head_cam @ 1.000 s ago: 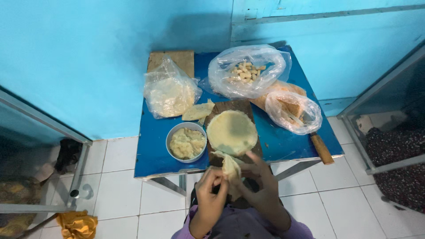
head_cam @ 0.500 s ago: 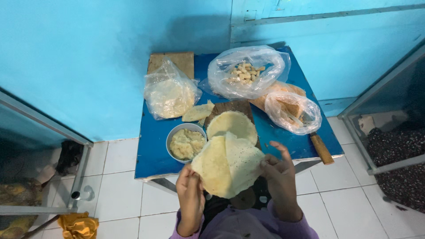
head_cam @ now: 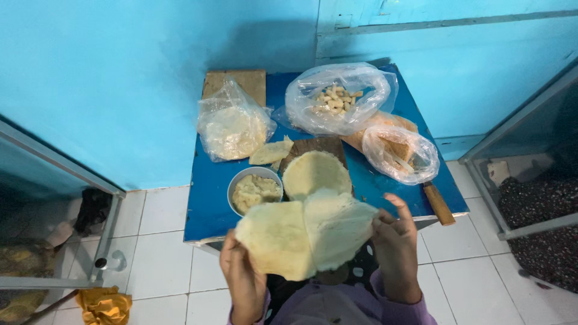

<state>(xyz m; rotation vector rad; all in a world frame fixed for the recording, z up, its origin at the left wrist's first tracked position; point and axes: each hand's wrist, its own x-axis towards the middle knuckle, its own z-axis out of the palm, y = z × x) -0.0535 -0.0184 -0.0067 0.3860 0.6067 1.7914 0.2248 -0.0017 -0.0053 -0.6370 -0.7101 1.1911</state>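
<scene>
Held thing: a thin pale wrapper sheet, spread flat in the air between both hands, just in front of the near edge of the bench.
Long axis: runs from 8 o'clock to 2 o'clock, lower at the left hand, higher at the right; a crease crosses it near the middle.
Left hand: at 7 o'clock of the sheet, fingers pinched shut on its lower left edge.
Right hand: at 3 o'clock of the sheet, thumb and fingers closed on the right edge, one finger lifted free.
Nearer hand: both touch it; neither is nearer.
Stack of sheets: on a dark board at 12 o'clock of the held sheet, near it.
Bowl of filling: at 11 o'clock, just beside the stack.
Bags: one with flat sheets at the far left, one with pale lumps at the far middle, one at the right.
Knife handle: at the bench's right edge, 2 o'clock.
Room: blue bench against a turquoise wall, white floor tiles, glass cases on either side.
</scene>
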